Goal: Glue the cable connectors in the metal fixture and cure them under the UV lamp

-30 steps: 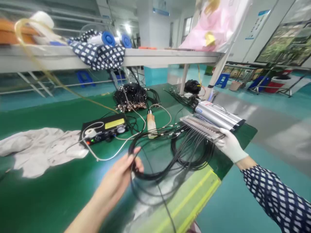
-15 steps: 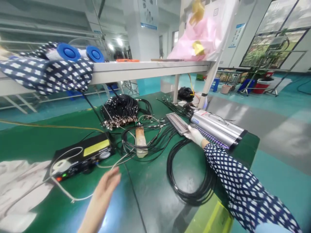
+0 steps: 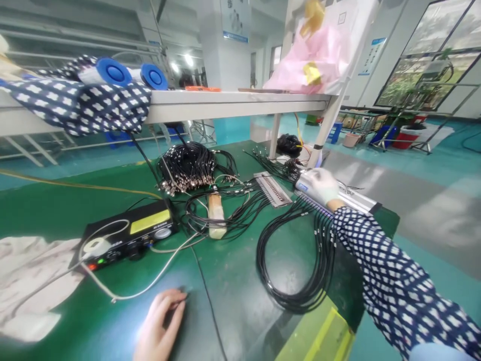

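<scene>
My left hand point(image 3: 161, 323), bare, is low over the green tabletop point(image 3: 233, 301). Its fingers are curled, with a small dark thing at their tips that I cannot make out. In a white glove, my right hand point(image 3: 323, 185) grips the top of a long silver lamp housing point(image 3: 355, 198) near its handle, with a purple glow along its lower edge. Left of the lamp lies a grey slotted fixture point(image 3: 273, 189) with thin black cables running into it. A loop of black cables point(image 3: 263, 268) lies in front, its ends reaching under the lamp.
A black control box point(image 3: 128, 233) with a pale cord stands at left beside a crumpled cloth point(image 3: 33, 271). Behind are a heap of cables with metal ends point(image 3: 188, 170) and a taped block point(image 3: 216, 215). A white shelf point(image 3: 225, 108) spans the back.
My right hand has gone from the slotted fixture to the top of the lamp, leaving the fixture on the table. My left hand has moved lower, and its fingers have curled.
</scene>
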{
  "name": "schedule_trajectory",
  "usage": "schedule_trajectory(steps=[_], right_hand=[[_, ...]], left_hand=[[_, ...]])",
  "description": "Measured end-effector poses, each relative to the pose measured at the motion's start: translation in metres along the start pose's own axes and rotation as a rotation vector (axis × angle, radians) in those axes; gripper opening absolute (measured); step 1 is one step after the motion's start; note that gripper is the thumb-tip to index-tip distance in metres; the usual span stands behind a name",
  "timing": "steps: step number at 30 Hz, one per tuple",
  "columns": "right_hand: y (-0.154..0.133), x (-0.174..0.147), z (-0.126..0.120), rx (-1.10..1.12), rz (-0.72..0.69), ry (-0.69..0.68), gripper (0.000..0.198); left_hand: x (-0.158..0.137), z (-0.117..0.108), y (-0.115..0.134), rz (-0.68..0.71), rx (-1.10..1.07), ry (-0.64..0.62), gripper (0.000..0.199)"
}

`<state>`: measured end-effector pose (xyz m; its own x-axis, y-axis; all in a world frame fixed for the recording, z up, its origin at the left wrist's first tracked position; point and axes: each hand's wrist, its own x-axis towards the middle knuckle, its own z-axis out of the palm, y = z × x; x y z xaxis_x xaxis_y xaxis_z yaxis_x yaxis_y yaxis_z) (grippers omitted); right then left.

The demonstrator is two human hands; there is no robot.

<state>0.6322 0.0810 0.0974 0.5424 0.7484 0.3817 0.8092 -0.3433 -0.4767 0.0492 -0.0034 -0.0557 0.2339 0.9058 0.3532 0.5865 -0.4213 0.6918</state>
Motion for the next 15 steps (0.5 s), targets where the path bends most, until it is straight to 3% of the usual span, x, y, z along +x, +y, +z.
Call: schedule_trajectory(steps=[3,7,11,15], right_hand=[[0.036,0.012,-0.041,-0.019,0.069,0.047,0.051],[0.062,0.001,-0.056,0.017,0.008,-0.066,0.042],[0.051,-0.005,-0.055,0.056,-0.042,-0.079,0.037],[0.023,0.012,-0.047,0.124,-0.078,-0.081,0.025]], left_hand=[[-0.001,-0.001,0.003,-0.008,0.021,-0.036,0.029],[-0.003,-0.002,0.002,-0.004,0.013,-0.054,0.029],[-0.002,-0.002,0.002,-0.008,-0.006,-0.071,0.030],[-0.002,-0.002,0.004,-0.028,0.006,-0.090,0.031]])
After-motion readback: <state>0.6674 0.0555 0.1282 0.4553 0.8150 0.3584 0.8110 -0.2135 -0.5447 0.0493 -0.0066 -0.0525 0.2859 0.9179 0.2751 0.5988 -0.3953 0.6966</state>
